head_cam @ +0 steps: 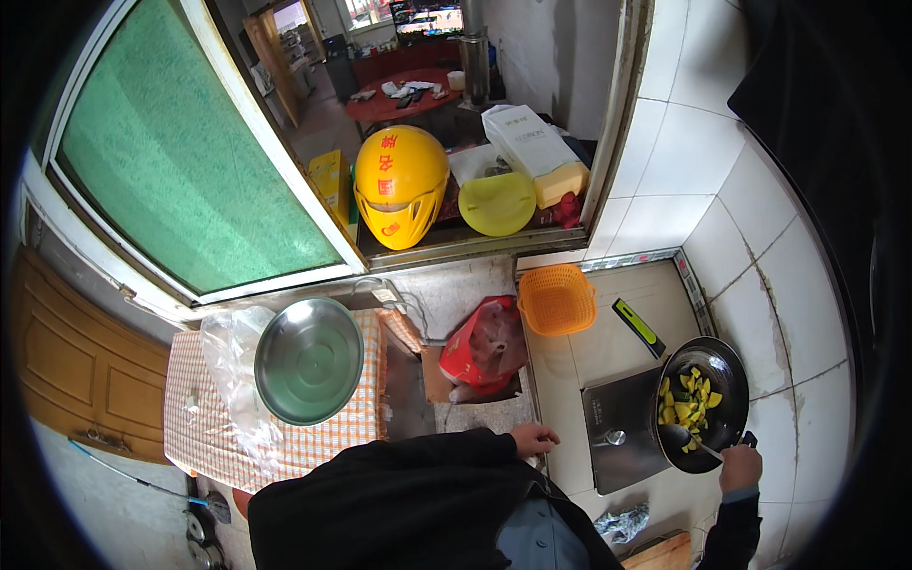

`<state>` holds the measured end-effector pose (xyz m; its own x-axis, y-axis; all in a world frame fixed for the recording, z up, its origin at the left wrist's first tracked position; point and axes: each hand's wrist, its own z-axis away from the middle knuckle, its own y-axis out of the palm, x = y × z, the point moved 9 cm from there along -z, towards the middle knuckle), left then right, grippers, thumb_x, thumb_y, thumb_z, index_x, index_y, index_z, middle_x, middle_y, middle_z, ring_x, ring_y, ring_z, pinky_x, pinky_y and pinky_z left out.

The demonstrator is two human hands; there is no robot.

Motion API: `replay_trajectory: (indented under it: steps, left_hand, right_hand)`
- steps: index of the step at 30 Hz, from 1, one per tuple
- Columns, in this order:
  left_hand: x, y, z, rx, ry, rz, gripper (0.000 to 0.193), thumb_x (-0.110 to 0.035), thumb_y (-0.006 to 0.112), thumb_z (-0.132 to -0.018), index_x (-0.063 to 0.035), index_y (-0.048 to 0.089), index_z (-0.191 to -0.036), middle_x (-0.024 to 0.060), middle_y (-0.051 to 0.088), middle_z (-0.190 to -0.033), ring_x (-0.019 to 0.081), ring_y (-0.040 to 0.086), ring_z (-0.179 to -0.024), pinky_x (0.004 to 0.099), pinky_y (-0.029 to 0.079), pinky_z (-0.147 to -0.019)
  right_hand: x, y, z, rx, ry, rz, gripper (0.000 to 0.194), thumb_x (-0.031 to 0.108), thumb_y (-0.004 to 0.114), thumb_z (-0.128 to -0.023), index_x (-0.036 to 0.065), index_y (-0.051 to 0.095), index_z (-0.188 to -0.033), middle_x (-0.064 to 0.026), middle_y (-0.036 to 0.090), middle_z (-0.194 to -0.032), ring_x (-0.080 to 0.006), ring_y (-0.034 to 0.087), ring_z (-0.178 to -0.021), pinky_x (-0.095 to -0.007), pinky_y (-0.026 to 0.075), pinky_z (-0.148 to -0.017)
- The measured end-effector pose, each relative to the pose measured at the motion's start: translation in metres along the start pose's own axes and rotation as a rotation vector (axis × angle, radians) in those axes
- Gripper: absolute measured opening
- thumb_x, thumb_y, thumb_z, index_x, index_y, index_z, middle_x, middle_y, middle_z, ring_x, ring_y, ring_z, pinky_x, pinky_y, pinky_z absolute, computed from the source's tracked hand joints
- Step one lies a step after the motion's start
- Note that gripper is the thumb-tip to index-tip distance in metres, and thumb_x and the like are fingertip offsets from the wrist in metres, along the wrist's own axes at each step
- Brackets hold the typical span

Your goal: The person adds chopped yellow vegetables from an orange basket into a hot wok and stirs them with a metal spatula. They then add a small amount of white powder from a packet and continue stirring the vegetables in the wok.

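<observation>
My right hand (pixel 741 469) grips a metal cooking spatula (pixel 705 447), its head down among the food in a black wok (pixel 730 399). Chopped yellow-green vegetable pieces (pixel 687 406), perhaps squash, lie in the wok. The wok sits on the right part of a dark flat cooktop (pixel 620 434), and its long green and black handle (pixel 638 328) points away from me. At the near edge of the tiled counter (pixel 563 377) rests my left hand (pixel 536 439), with nothing seen in it. Its fingers are slightly curled.
An orange plastic basket (pixel 557 299) stands at the counter's back left. A crumpled plastic bag (pixel 622 522) and a wooden board (pixel 662 552) lie nearest me. Leftward are a red bag (pixel 481 349) and a large metal basin (pixel 310 361) on a checked tablecloth (pixel 356 427). A yellow helmet (pixel 401 182) occupies the window sill.
</observation>
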<state>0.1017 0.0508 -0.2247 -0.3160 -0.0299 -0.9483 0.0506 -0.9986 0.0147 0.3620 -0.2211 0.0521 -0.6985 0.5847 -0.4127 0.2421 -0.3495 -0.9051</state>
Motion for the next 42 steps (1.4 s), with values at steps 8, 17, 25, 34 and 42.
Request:
replay_trajectory:
  steps: [8,17,25,34,42]
  left_hand:
    - [-0.001,0.003,0.004,0.029,-0.033,0.0,0.029,-0.023,0.059,-0.088,-0.0038,0.062,-0.111,0.0058,0.066,-0.089,0.0126,0.06,-0.08,0.0281,0.049,-0.073]
    - [-0.005,-0.002,0.016,-0.047,-0.006,0.025,0.03,-0.022,0.059,-0.088,-0.0024,0.061,-0.111,0.0064,0.066,-0.085,0.0134,0.062,-0.072,0.0292,0.051,-0.066]
    - [-0.01,-0.004,0.027,-0.047,-0.055,0.049,0.029,-0.022,0.059,-0.088,-0.0029,0.062,-0.11,0.0061,0.066,-0.085,0.0129,0.062,-0.073,0.0283,0.051,-0.068]
    - [-0.009,-0.002,0.017,-0.033,-0.062,0.033,0.032,-0.024,0.058,-0.09,-0.0039,0.061,-0.114,0.0043,0.066,-0.085,0.0108,0.06,-0.076,0.0273,0.049,-0.071]
    - [-0.007,0.0,0.01,-0.017,-0.05,-0.026,0.029,-0.023,0.059,-0.088,-0.0043,0.064,-0.11,0.006,0.066,-0.086,0.0119,0.061,-0.078,0.0277,0.049,-0.073]
  right_hand:
    - [-0.085,0.054,0.014,0.109,0.37,0.077,0.005,0.01,0.065,-0.074,0.007,0.069,-0.073,-0.0146,0.066,-0.077,-0.0321,0.066,-0.074,-0.0417,0.054,-0.065]
    - [-0.164,0.098,0.008,0.214,0.599,0.009,0.016,0.014,0.075,-0.071,0.005,0.064,-0.079,-0.0159,0.066,-0.087,-0.0343,0.066,-0.083,-0.0433,0.054,-0.071]
    - [-0.116,0.137,-0.039,0.143,0.382,-0.35,0.013,0.017,0.068,-0.075,0.004,0.069,-0.078,-0.0177,0.067,-0.082,-0.0351,0.065,-0.079,-0.0442,0.052,-0.073]
    - [-0.115,0.06,-0.002,-0.003,0.233,-0.21,0.018,0.025,0.064,-0.077,0.009,0.07,-0.069,-0.0135,0.066,-0.073,-0.0339,0.064,-0.07,-0.0443,0.052,-0.065]
    - [-0.148,0.096,0.019,0.33,0.488,0.044,0.017,0.021,0.077,-0.069,0.006,0.071,-0.075,-0.0163,0.069,-0.082,-0.0311,0.068,-0.078,-0.0392,0.055,-0.071]
